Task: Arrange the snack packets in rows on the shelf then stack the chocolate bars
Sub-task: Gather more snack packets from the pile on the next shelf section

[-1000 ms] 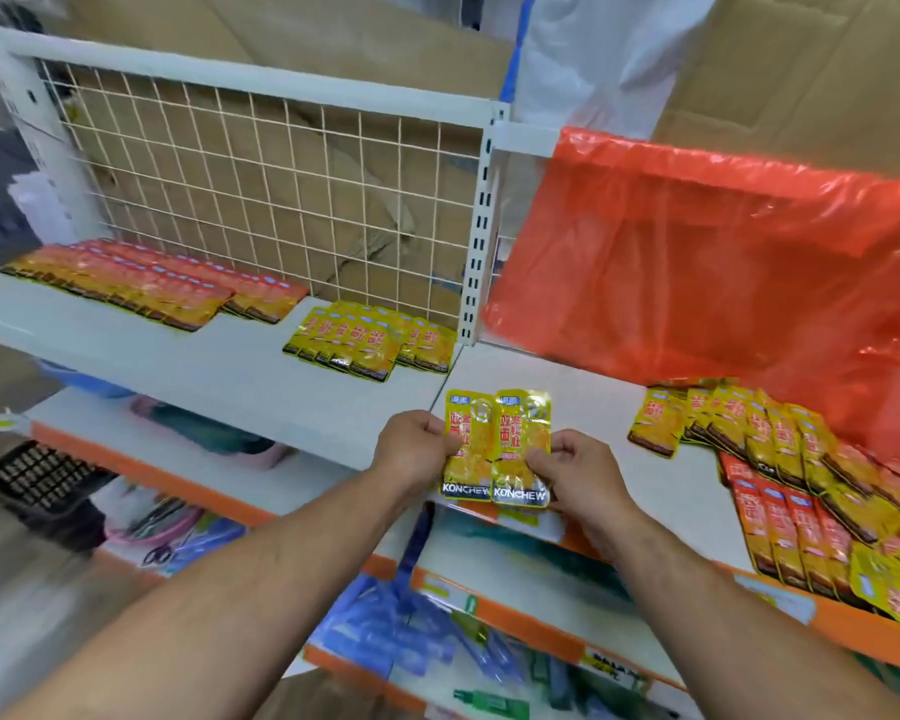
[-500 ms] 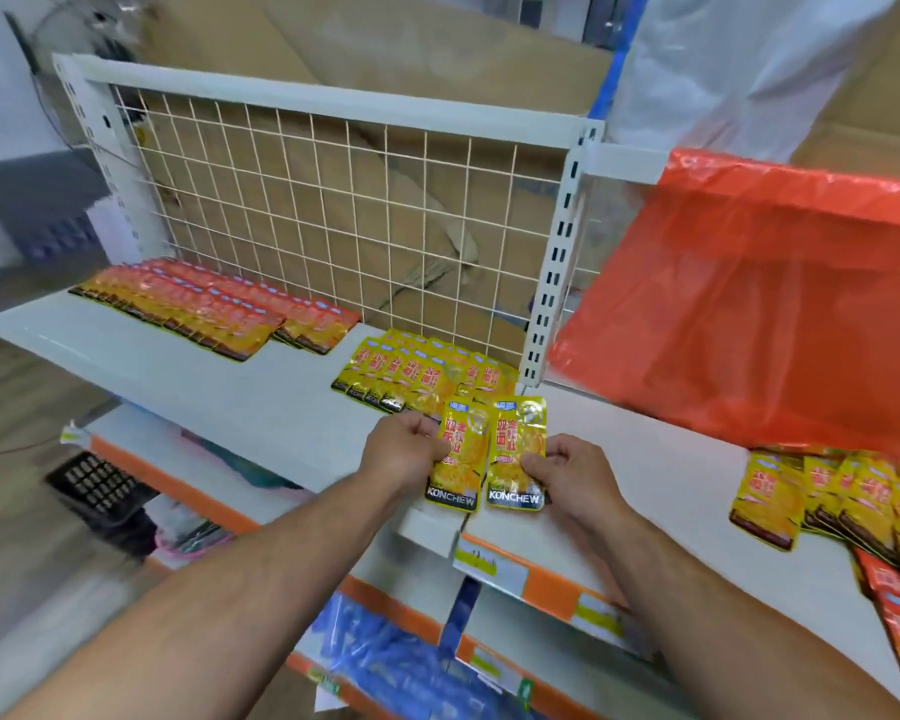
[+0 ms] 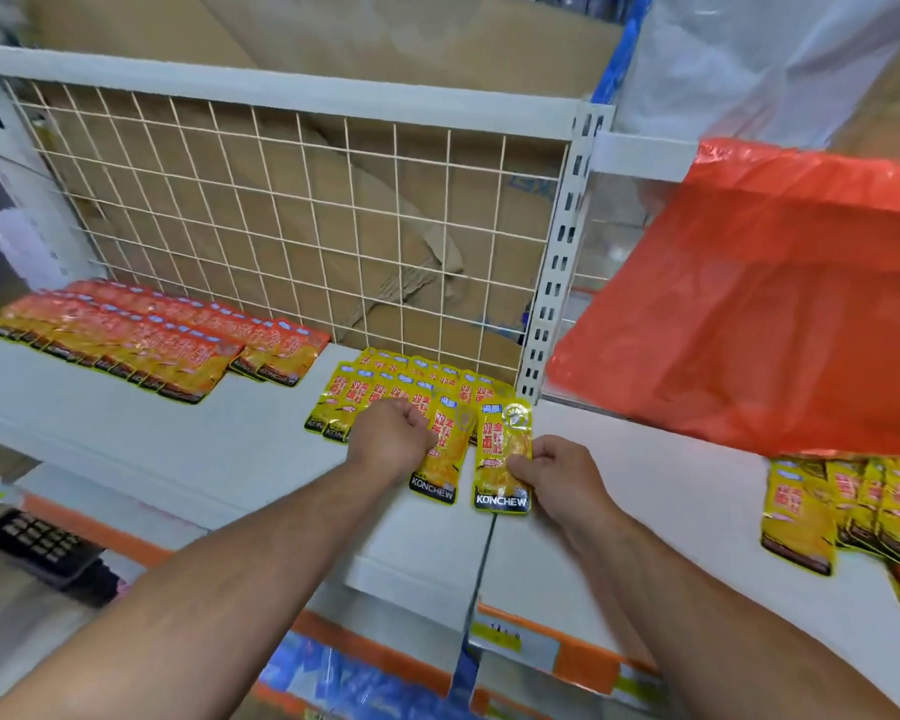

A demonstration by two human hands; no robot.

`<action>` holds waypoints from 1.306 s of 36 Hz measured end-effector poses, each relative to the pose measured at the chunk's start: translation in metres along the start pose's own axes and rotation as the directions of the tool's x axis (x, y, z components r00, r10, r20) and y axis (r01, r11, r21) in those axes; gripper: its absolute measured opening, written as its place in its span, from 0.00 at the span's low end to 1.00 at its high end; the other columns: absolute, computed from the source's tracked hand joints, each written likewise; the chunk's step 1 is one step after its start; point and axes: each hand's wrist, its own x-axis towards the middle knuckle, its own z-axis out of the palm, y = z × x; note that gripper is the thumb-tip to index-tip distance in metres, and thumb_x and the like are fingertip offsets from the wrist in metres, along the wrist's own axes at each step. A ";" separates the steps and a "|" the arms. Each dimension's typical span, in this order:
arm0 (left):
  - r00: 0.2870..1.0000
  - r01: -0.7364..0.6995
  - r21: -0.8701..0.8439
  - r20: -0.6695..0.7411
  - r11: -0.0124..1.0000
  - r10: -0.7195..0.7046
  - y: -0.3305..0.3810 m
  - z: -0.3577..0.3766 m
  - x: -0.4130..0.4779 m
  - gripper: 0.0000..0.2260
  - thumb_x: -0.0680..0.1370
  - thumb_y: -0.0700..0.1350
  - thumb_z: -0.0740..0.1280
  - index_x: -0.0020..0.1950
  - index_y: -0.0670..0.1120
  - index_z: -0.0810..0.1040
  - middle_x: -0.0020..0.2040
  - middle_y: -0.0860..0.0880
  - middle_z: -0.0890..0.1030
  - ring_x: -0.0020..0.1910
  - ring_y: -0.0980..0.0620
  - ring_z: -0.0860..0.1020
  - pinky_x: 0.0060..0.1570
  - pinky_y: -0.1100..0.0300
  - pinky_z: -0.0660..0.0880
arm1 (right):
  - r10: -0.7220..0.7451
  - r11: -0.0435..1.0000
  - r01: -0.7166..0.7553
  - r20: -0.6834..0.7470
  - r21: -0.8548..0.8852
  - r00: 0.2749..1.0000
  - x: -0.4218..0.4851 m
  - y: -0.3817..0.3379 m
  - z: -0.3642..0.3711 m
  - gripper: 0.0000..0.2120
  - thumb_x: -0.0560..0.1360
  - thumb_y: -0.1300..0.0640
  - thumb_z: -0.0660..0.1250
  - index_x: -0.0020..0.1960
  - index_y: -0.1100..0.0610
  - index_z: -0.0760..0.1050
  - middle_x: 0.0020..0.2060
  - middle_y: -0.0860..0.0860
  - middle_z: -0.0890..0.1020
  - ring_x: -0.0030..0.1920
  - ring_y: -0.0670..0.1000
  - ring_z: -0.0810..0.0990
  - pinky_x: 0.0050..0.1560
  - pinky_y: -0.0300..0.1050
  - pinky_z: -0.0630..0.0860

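**Two KONCHEW packets held at shelf front**

Left hand [image 3: 393, 441]: fingers curled, gripping the left edge of yellow packet A [image 3: 445, 462]. "KONCHEW" reads on its black band, just below the knuckles. Right hand [image 3: 557, 472]: thumb and fingers pinch the right edge of yellow packet B [image 3: 501, 454], same "KONCHEW" under the thumb. Both packets sit side by side between the hands, over the white shelf [image 3: 178, 444]. Yellow packet row [image 3: 385, 379] is just beyond the fingertips. Red-orange packet rows [image 3: 141, 337] are well left of the left fingers. Red characters on the packets, not legible.

Two yellow foil snack packets [image 3: 502, 459] on the white metal shelf [image 3: 178, 444]
They sat side by side near its front edge, just before the yellow packet row [image 3: 385, 379].
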 end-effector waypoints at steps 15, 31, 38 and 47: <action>0.988 -0.146 0.366 0.105 0.919 0.115 0.004 0.002 0.041 0.01 0.73 0.43 0.66 0.43 0.46 0.75 0.42 0.47 0.78 0.46 0.43 0.77 0.40 0.57 0.71 | 0.070 0.997 -0.072 -0.128 -0.016 0.989 0.003 0.001 0.018 0.11 0.73 0.63 0.73 0.36 0.54 0.76 0.28 0.48 0.80 0.26 0.44 0.76 0.30 0.37 0.68; 0.943 -0.331 0.472 0.188 0.817 0.273 -0.006 -0.003 0.053 0.13 0.78 0.56 0.65 0.49 0.46 0.77 0.47 0.47 0.81 0.49 0.44 0.80 0.40 0.57 0.72 | 0.117 0.991 -0.125 -0.134 -0.052 0.984 0.010 0.006 0.023 0.14 0.73 0.63 0.74 0.34 0.56 0.72 0.30 0.51 0.77 0.29 0.49 0.73 0.33 0.40 0.67; 0.933 -0.360 0.441 0.168 0.823 0.318 -0.004 -0.008 0.046 0.12 0.79 0.55 0.62 0.46 0.47 0.75 0.46 0.47 0.82 0.49 0.43 0.79 0.41 0.55 0.73 | 0.134 0.991 -0.136 -0.098 -0.010 0.986 0.017 -0.007 0.031 0.09 0.71 0.63 0.76 0.42 0.60 0.76 0.35 0.56 0.78 0.36 0.52 0.75 0.40 0.44 0.69; 0.928 -0.372 0.426 0.142 0.825 0.345 -0.005 -0.019 0.041 0.12 0.78 0.52 0.60 0.38 0.48 0.68 0.39 0.48 0.78 0.40 0.44 0.75 0.39 0.55 0.72 | 0.126 0.942 -0.188 -0.227 -0.278 0.966 0.030 -0.023 0.056 0.16 0.73 0.56 0.72 0.32 0.53 0.67 0.31 0.49 0.75 0.34 0.52 0.73 0.34 0.43 0.67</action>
